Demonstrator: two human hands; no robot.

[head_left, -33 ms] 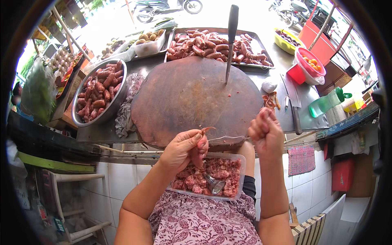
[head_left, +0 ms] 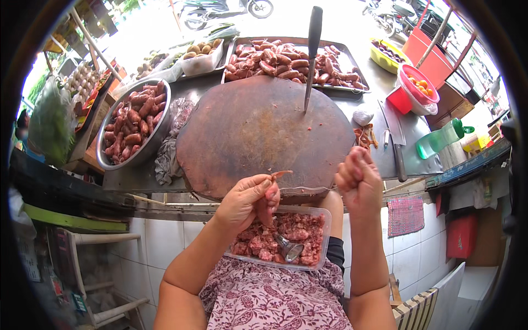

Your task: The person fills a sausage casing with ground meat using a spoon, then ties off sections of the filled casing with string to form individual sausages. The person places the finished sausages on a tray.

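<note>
My left hand [head_left: 242, 202] is closed around a raw sausage [head_left: 266, 214], with the thumb and forefinger pinching its upper end. A short tail of casing [head_left: 282, 173] sticks out above the pinch. From there a thin string [head_left: 311, 188] stretches rightward to my right hand [head_left: 358, 180], which is a fist gripping it. Under the left hand, a clear plastic tub [head_left: 326, 226] of minced meat rests on my lap. A metal funnel [head_left: 292, 251] lies on the meat. In front stands a thick round chopping block [head_left: 247, 132].
A knife [head_left: 312, 55] stands point-down in the block. Sausages fill a metal bowl [head_left: 163, 127] at left and a tray [head_left: 352, 60] behind. At right lie a cleaver [head_left: 397, 140], a ball of string [head_left: 362, 116], a green bottle [head_left: 440, 138] and a pink basket [head_left: 404, 82].
The string between my hands has shifted slightly and looks straighter. Both hands stay almost in place.
</note>
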